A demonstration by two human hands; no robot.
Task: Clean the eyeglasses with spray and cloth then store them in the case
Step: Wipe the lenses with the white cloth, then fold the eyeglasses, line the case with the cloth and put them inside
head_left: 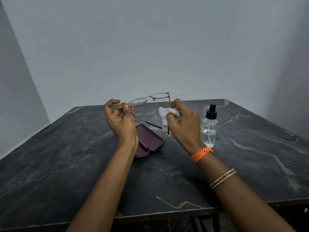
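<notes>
Thin metal-framed eyeglasses (149,99) are held up above the table with both temples unfolded. My left hand (120,122) pinches the rim of the left lens between thumb and fingers. My right hand (183,123) grips a crumpled white cloth (164,113) beside the right temple, just below the right lens. A maroon glasses case (149,141) lies open on the table under my hands, partly hidden by my left wrist. A clear spray bottle (209,127) with a black nozzle stands upright to the right of my right hand.
The dark marble-patterned table (66,156) stands against a pale wall, with a corner wall on the left. Its front edge runs across the bottom of the view, with dark chair parts showing beneath it.
</notes>
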